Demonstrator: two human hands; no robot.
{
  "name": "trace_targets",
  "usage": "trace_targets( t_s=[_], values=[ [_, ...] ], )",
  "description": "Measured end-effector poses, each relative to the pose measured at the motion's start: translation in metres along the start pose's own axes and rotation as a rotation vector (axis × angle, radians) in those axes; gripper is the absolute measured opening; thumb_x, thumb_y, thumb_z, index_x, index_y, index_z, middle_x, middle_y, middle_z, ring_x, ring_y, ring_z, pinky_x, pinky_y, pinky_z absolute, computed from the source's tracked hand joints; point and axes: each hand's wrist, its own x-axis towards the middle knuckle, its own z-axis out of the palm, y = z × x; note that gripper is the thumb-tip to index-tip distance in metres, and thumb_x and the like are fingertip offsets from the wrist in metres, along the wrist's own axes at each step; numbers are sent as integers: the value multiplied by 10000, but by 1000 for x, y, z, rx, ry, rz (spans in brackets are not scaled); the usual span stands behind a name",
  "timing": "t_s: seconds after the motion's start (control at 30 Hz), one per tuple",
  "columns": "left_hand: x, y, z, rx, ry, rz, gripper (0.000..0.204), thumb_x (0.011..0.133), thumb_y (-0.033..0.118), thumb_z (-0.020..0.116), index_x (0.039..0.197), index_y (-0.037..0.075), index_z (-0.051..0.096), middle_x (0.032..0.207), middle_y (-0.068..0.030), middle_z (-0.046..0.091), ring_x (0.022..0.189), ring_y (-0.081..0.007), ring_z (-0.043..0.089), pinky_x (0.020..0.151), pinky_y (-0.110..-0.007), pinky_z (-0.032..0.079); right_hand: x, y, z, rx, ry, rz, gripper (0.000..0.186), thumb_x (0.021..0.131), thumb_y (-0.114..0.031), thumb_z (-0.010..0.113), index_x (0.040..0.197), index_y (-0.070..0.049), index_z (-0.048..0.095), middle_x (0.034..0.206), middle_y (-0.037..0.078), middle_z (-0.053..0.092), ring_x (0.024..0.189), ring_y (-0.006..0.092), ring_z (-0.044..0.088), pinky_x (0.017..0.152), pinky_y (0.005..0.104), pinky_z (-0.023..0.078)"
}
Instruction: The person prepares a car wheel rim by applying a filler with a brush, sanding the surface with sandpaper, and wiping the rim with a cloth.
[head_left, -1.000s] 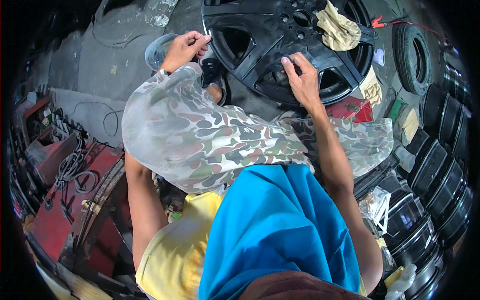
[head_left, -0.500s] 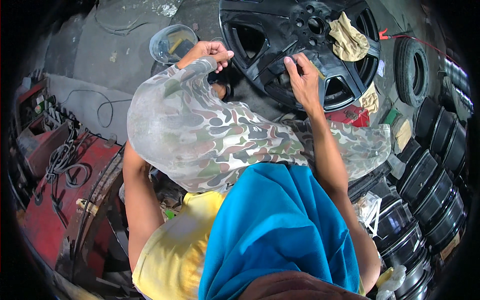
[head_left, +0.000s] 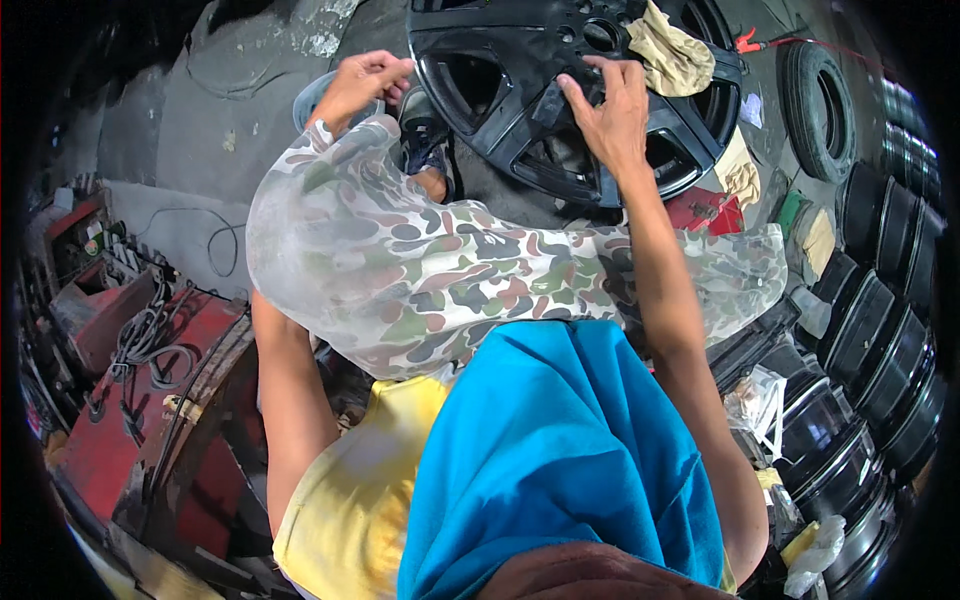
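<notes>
A black spoked wheel rim (head_left: 500, 135) lies at the top of the view. My right hand (head_left: 617, 118) is over its spokes near the hub, thumb and bent fingers apart, and no held thing shows between them. By the thumb, a dark grey rectangular patch (head_left: 548, 103) shows on a spoke; whether it is a loose piece cannot be told. Left of the rim's edge, my left hand (head_left: 362, 85) is raised above my knee with thumb and forefinger pinched together. Anything in that pinch is too small to make out. A tan cloth (head_left: 672, 55) is draped over the rim's right side.
Behind my left hand is a clear plastic tub (head_left: 308, 98), partly hidden. A tyre (head_left: 818, 110) lies at the right, above several stacked black rims (head_left: 865, 325). A red machine with cables (head_left: 130, 430) stands at the left. A red box (head_left: 705, 210) sits below the rim.
My left hand has moved up and left, away from the rim, now covering much of the tub. My right hand has shifted slightly up toward the hub. The whole view has shifted a little.
</notes>
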Motion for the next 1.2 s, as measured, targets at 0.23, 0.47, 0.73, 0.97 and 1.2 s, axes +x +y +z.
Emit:
trace_targets(
  t_s=[0.23,0.47,0.73,0.97,1.2],
  values=[
    [5,74,-48,92,137,214,295,1000,329,699,966,37,724,873,-25,709,741,-72,634,704,-234,543,47,80,-37,-237,138,-2,637,809,-334,777,1406,-179,617,1312,170,573,1174,418,536,1040,515,386],
    [-45,210,-2,708,-28,498,337,1042,371,630,1056,47,721,905,-2,686,802,-77,634,763,-235,523,61,147,-26,-268,76,46,235,858,-299,686,973,-105,754,1025,203,673,980,417,612,834,521,460],
    [-68,259,122,1272,-296,550,271,1005,260,656,1078,7,721,924,-108,711,814,-205,673,758,-353,537,55,165,-43,79,111,182,256,812,-275,727,790,-20,729,746,207,667,790,410,656,731,503,498],
    [-69,205,152,1257,-580,252,282,971,239,672,1076,-20,711,978,-194,742,909,-321,725,821,-399,557,28,235,-93,-58,239,253,265,873,-257,704,953,-6,734,798,168,709,742,261,705,683,421,537],
    [-68,201,152,1186,-460,188,303,965,269,682,1103,0,712,942,-194,739,878,-319,719,809,-398,553,49,191,-113,274,112,175,303,879,-243,746,1074,-12,730,932,184,677,826,275,681,753,400,546]
  ],
)
